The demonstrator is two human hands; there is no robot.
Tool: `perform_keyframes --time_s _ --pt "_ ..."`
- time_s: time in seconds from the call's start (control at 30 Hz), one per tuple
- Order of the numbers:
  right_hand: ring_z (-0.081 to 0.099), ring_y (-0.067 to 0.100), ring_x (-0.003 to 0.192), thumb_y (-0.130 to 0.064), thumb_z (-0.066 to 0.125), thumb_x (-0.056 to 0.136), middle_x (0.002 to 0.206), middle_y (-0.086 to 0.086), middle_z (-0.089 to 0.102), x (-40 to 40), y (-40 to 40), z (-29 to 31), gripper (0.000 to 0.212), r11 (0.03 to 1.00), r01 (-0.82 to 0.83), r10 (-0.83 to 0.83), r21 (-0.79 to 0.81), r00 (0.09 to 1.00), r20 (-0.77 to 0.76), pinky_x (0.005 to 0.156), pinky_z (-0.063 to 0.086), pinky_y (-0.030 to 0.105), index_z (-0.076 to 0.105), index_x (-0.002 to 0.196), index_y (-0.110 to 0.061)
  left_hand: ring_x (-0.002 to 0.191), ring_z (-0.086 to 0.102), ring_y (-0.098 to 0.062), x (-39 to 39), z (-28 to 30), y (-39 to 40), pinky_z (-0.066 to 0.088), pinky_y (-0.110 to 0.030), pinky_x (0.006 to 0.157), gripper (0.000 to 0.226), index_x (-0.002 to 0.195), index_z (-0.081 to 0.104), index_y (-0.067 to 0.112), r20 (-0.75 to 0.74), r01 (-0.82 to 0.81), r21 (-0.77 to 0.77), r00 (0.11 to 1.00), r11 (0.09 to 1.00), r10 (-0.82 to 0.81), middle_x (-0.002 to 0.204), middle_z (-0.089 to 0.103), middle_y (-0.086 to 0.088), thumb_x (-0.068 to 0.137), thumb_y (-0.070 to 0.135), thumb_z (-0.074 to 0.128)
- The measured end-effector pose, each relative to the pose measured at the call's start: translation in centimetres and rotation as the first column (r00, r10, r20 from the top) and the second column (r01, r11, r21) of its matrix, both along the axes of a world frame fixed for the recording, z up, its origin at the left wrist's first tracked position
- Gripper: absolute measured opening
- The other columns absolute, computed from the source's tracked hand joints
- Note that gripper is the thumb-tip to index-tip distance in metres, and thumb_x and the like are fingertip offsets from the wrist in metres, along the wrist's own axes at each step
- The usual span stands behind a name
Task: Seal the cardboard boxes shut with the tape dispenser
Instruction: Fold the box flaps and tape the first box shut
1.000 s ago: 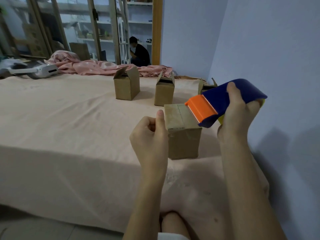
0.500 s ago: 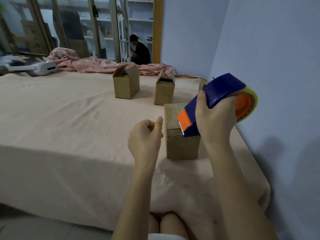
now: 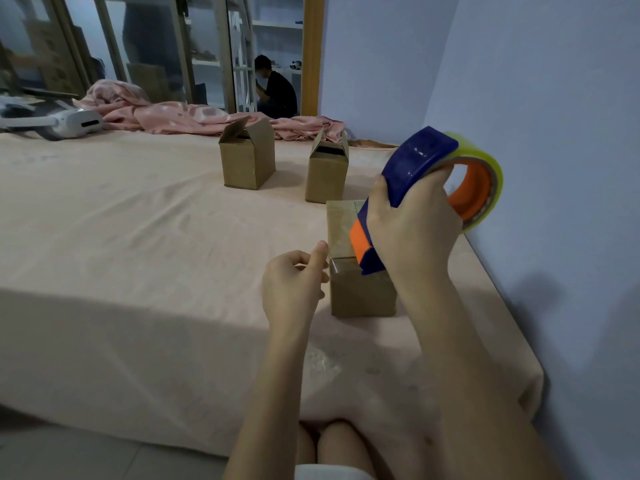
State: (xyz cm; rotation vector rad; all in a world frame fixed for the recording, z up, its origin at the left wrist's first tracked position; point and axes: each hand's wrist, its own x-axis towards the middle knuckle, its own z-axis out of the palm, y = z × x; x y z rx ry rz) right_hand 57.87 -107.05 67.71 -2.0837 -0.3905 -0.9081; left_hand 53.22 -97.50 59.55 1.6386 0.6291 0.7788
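Note:
My right hand (image 3: 412,223) grips a blue and orange tape dispenser (image 3: 419,164) with a yellowish tape roll (image 3: 485,188). Its nose is tipped down onto the near top edge of a closed cardboard box (image 3: 360,292) that has clear tape along its top. My left hand (image 3: 294,282) hovers just left of that box with fingers curled, thumb up near its top corner, holding nothing. Two more boxes (image 3: 247,161) (image 3: 327,174) stand farther back on the bed with their flaps up.
The boxes stand on a bed with a peach sheet (image 3: 138,237). The blue wall (image 3: 554,168) runs close along the right side. A pink blanket (image 3: 166,116) and a white device (image 3: 74,123) lie at the far edge. A person (image 3: 277,90) sits beyond the glass doors.
My right hand has tilted the dispenser nose downward and lowered it from above the box onto the box's near top edge. My left hand stayed beside the box.

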Motion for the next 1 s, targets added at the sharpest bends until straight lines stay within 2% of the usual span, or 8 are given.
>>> perform_keyframes --time_s 0.1,0.37,0.47,0.57,0.7,0.8,0.9,1.0 --pt "0.058 0.017 0.087 -0.036 0.057 0.090 0.115 0.009 0.060 0.2 0.0 -0.1 0.052 0.999 0.019 -0.020 -0.035 1.000 -0.013 0.066 0.042 0.022 0.039 0.129 -0.006 0.033 0.049 -0.004 0.0 -0.2 -0.4 0.046 -0.029 0.052 0.041 0.061 0.063 0.014 0.006 0.030 -0.077 1.000 0.997 -0.030 0.044 0.057 0.011 0.088 0.044 0.058" --pt "0.058 0.015 0.088 -0.036 0.056 0.089 0.114 0.007 0.061 0.2 0.1 0.1 0.055 0.996 0.042 -0.042 -0.076 0.999 -0.004 0.064 0.037 0.020 0.037 0.130 -0.005 0.036 0.045 -0.011 0.3 -0.5 -1.5 0.039 -0.021 0.040 0.044 0.062 0.046 0.012 0.055 0.094 -0.265 0.995 0.960 -0.082 0.043 0.052 0.004 0.091 0.044 0.053" --pt "0.052 0.010 0.083 -0.035 0.056 0.089 0.113 0.007 0.061 0.3 0.0 0.1 0.054 0.997 0.035 -0.036 -0.069 0.999 -0.011 0.063 0.038 0.021 0.037 0.130 -0.005 0.036 0.048 -0.011 0.6 -1.1 -1.5 0.040 -0.021 0.040 0.046 0.071 0.047 0.014 -0.015 0.111 -0.321 0.992 0.941 -0.122 0.041 0.052 0.004 0.089 0.056 0.048" --pt "0.052 0.010 0.083 -0.035 0.056 0.089 0.113 0.007 0.061 0.3 -0.2 0.0 0.054 0.998 0.027 -0.028 -0.060 0.999 -0.016 0.063 0.039 0.021 0.037 0.130 -0.005 0.043 0.047 -0.016 0.8 -2.2 -1.7 0.041 -0.027 0.047 0.050 0.068 0.045 0.013 -0.102 0.108 -0.343 0.983 0.933 -0.151 0.048 0.050 0.001 0.090 0.058 0.043" --pt "0.060 0.017 0.089 -0.035 0.056 0.089 0.111 0.007 0.061 0.3 0.0 0.2 0.054 0.998 0.029 -0.030 -0.055 1.000 -0.008 0.064 0.040 0.021 0.037 0.130 -0.005 0.070 0.055 -0.026 0.7 -3.7 -2.5 0.049 -0.042 0.069 0.018 0.082 0.045 0.013 -0.178 -0.003 -0.203 0.984 0.979 -0.034 0.081 0.059 -0.013 0.096 0.023 0.041" --pt "0.060 0.017 0.091 -0.035 0.057 0.089 0.113 0.006 0.061 0.4 0.0 0.2 0.054 0.999 0.020 -0.021 -0.051 1.000 -0.017 0.065 0.041 0.021 0.037 0.130 -0.006 0.098 0.059 -0.011 -0.4 -3.6 -3.2 0.049 -0.027 0.082 0.018 0.110 0.052 0.019 0.081 -0.119 -0.139 0.988 0.983 0.131 0.102 0.062 0.005 0.099 0.023 0.039" --pt "0.060 0.018 0.093 -0.036 0.056 0.089 0.116 0.006 0.060 0.5 0.0 0.1 0.054 0.999 0.025 -0.026 -0.046 0.999 -0.025 0.066 0.042 0.021 0.037 0.131 -0.007 0.117 0.043 0.016 -1.1 -2.9 -4.5 0.036 0.001 0.086 0.040 0.136 0.042 0.031 0.325 0.079 -0.172 0.945 0.982 -0.019 0.126 0.050 0.028 0.097 0.040 0.035" --pt "0.060 0.018 0.090 -0.035 0.056 0.089 0.112 0.007 0.061 0.5 0.0 0.1 0.053 0.999 0.027 -0.027 -0.039 1.000 -0.015 0.065 0.041 0.021 0.038 0.130 -0.006 0.125 0.029 0.022 -1.4 -3.6 -6.1 0.029 0.002 0.094 0.051 0.144 0.029 0.035 0.361 0.216 -0.128 0.919 0.968 -0.157 0.136 0.035 0.035 0.096 0.050 0.031"
